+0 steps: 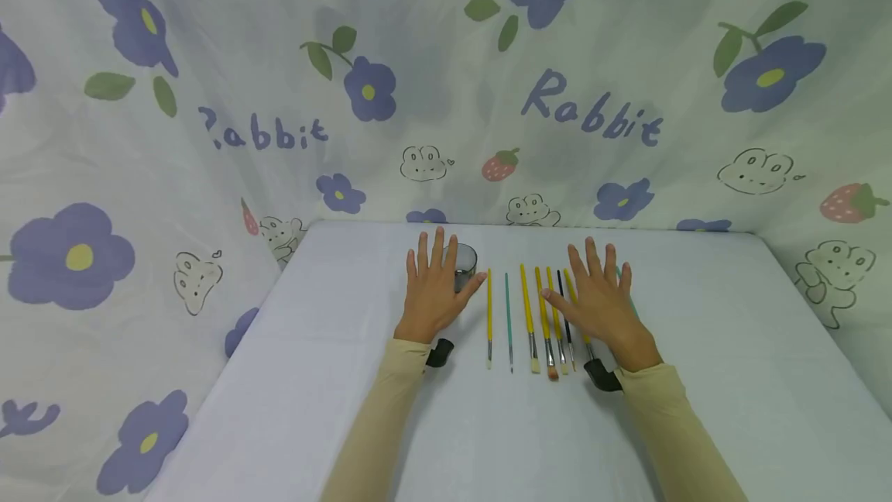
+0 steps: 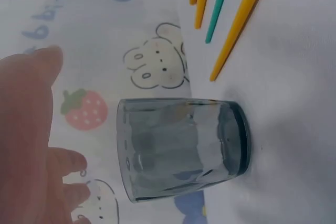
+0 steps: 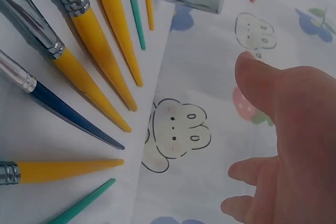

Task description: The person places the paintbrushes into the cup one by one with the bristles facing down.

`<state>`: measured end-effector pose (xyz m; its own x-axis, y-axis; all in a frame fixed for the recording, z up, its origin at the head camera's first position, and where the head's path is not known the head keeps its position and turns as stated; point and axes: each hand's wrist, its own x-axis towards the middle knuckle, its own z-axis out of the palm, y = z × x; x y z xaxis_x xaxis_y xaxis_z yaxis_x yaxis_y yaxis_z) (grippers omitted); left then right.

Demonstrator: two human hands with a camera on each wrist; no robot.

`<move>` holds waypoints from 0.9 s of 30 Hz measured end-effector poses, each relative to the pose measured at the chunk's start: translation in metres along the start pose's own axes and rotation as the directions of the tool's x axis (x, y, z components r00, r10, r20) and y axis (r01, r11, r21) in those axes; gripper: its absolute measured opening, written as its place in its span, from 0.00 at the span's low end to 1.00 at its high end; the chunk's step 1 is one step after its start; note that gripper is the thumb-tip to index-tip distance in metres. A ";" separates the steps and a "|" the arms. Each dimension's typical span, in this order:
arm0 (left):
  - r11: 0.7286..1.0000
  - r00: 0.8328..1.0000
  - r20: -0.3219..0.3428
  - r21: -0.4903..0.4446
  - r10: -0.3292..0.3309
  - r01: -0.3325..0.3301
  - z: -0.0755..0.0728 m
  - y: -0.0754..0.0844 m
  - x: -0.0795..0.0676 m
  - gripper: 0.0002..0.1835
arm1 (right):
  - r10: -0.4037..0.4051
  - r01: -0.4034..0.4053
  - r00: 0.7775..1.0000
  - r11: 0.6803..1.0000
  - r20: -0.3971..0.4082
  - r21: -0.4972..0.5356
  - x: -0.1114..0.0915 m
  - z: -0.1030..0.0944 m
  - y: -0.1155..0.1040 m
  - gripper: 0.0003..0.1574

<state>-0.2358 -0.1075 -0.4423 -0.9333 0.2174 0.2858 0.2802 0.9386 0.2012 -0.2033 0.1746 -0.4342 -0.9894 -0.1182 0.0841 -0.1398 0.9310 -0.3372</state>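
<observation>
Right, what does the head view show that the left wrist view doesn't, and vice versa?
Only the head view: the right hand, the paintbrushes' bristle ends and both tan sleeves.

Only the left wrist view: the unobstructed side of the glass tumbler, rim to base; in the head view the left hand covers part of it.

Both: that hand, the tumbler, yellow-handled paintbrushes, a teal-handled paintbrush, the white tabletop and the rabbit-print backdrop.

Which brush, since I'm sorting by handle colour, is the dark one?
The dark-handled brush, lying between two yellow-handled brushes; every other brush is yellow or green.
</observation>
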 end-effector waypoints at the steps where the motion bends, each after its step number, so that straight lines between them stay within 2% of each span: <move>1: 1.000 1.000 -0.002 0.002 0.000 0.000 0.000 0.000 0.000 0.49 | -0.002 0.002 1.000 1.000 0.000 0.007 0.000 -0.001 0.000 0.62; 6: 0.999 1.000 0.003 -0.047 -0.005 0.006 -0.002 -0.003 0.002 0.49 | 0.003 -0.004 1.000 0.999 0.009 0.053 0.002 -0.008 0.005 0.62; 9: 0.989 1.000 0.004 -0.149 -0.022 0.022 -0.002 -0.006 0.003 0.51 | 0.014 -0.014 1.000 0.995 0.001 0.097 0.004 -0.013 0.012 0.61; 11: 0.969 0.999 -0.001 -0.244 -0.037 0.036 -0.001 -0.009 0.005 0.51 | 0.012 -0.009 1.000 0.989 -0.018 0.150 0.005 -0.018 0.018 0.59; 15: 0.896 0.996 -0.013 -0.439 -0.088 0.073 0.001 -0.013 0.007 0.52 | 0.012 0.015 0.996 0.955 -0.089 0.298 0.006 -0.027 0.027 0.54; 19: 0.814 0.986 -0.001 -0.565 -0.167 0.137 0.004 -0.017 0.009 0.53 | 0.058 0.013 0.985 0.916 -0.164 0.401 0.004 -0.035 0.034 0.50; 25: 0.697 0.968 0.070 -0.682 -0.241 0.223 0.012 -0.026 0.011 0.53 | 0.186 -0.067 0.960 0.880 -0.211 0.470 0.000 -0.043 0.043 0.46; 27: 0.669 0.961 0.104 -0.699 -0.256 0.254 0.015 -0.028 0.011 0.54 | 0.212 -0.082 0.952 0.871 -0.219 0.484 -0.001 -0.044 0.047 0.44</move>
<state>-0.2573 -0.1272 -0.4585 -0.9920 -0.0038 0.1260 0.1076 0.4954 0.8620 -0.2076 0.2337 -0.4090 -0.9636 0.1602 0.2139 -0.0589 0.6535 -0.7546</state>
